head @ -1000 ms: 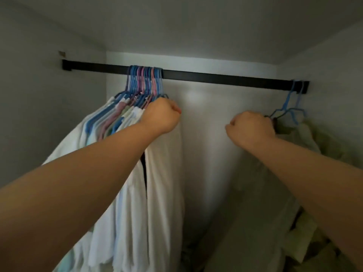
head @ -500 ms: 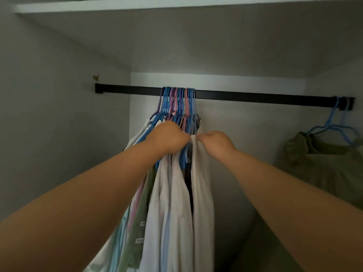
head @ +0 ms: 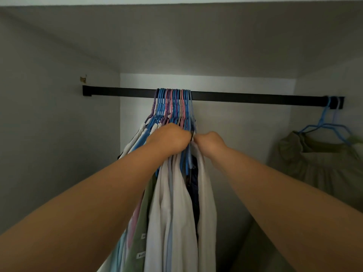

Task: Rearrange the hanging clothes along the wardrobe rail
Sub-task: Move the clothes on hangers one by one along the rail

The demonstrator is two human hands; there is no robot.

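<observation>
Forearms: as both arms reach up into the wardrobe, they fill the lower view, bare, converging on the packed clothes.
Hanging clothes (head: 174, 203): white, pale blue, pink and green garments drape straight down in one tight bunch, left of the middle of the rail; a dark garment sits between the white ones.
Left hand (head: 170, 137): curled into the hanger shoulders at the top of the bunch, the grip clamped round the blue hangers there.
Right hand (head: 210, 141): just beside the left, nearly touching it, fingers curled and pinching the top of the outermost white garment (head: 205, 193) on the bunch's right edge.
Hangers (head: 172, 104): blue, purple and pink hooks crowded together on the rail, directly above the two hands.
Olive garment (head: 318, 163): hangs alone at the far right, well apart from the bunch, on a blue hanger (head: 325, 125) hooked at the rail's end.
Rail (head: 255, 98): black bar running wall to wall, bare between the bunch and the olive garment.
</observation>
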